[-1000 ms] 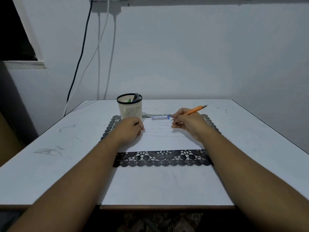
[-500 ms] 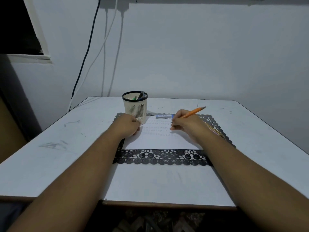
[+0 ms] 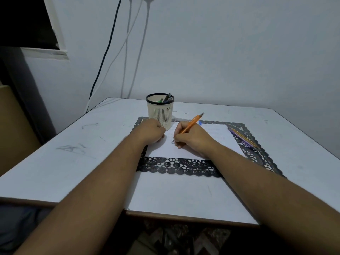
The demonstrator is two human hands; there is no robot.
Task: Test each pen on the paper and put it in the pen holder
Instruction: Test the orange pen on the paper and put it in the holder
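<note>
Right hand [image 3: 193, 138]: pinches the orange pen [image 3: 190, 126], tip seemingly touching the paper [image 3: 211, 142].
Pen axis: slants up and away, rightward.
Left hand [image 3: 150, 131]: fingers curled, resting on the paper's edge.
Pen holder [image 3: 160, 111]: beyond the left hand, forward-left of the pen.

Orange pen [image 3: 191, 124] tilted, tip on white paper [image 3: 211, 142] — cream holder [image 3: 160, 112] (pens inside) beside.
</note>
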